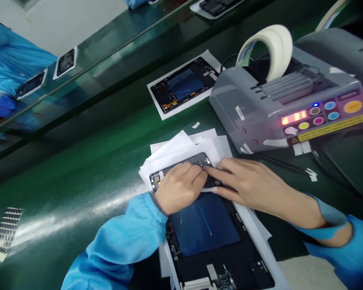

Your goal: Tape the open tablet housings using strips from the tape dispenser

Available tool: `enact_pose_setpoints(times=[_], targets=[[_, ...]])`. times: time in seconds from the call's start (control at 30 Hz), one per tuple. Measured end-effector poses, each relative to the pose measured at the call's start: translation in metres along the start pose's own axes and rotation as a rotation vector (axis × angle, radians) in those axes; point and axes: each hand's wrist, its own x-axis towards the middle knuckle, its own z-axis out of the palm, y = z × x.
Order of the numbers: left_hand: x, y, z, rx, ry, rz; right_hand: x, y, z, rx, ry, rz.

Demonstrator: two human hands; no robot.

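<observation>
An opened tablet (211, 257) lies face down on white paper sheets (181, 145), showing its dark inner frame, a blue-filmed battery (205, 225) and circuit boards. Over its upper end, my left hand (181, 187) is closed with fingers curled down; whatever it pinches is hidden. My right hand (242, 181) reaches in from the right, its index fingertip meeting the left fingers at the tablet's upper part. A thin white strip of tape (208, 189) shows at the right thumb tip, just above the battery.
A grey tape dispenser (245, 108) with a roll of cream tape (282, 52) and lit buttons stands at right. Another opened tablet (184, 84) lies on paper behind. At left is a sticker sheet (6, 233). Beyond a ledge, a person in blue sleeves (15, 56) sits near more tablets.
</observation>
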Motion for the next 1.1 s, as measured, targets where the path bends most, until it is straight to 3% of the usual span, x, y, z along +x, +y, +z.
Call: enact_pose_setpoints(times=[0.33,0.47,0.6,0.87,0.93,1.03,1.1], targets=[[-0.001,0.003,0.0,-0.083,0.027,-0.091,-0.004,0.002,0.0,-0.063,0.032,-0.089],[0.001,0.008,-0.006,0.012,0.043,-0.035,-0.005,0.0,-0.002,-0.081,0.009,-0.1],[-0.005,0.013,-0.013,0.085,-0.033,0.044,-0.009,-0.004,-0.002,-0.129,-0.037,-0.116],[-0.016,0.013,-0.009,0.086,0.005,0.043,-0.006,-0.012,-0.008,-0.158,-0.02,-0.089],[-0.018,0.012,-0.005,0.075,0.018,0.039,-0.005,-0.014,-0.012,-0.125,0.041,-0.075],[-0.019,0.011,-0.001,0.056,0.043,0.023,-0.006,-0.015,-0.011,-0.085,0.165,0.035],[-0.02,0.01,0.002,0.054,0.054,0.019,-0.006,-0.017,-0.008,-0.136,0.145,0.1]])
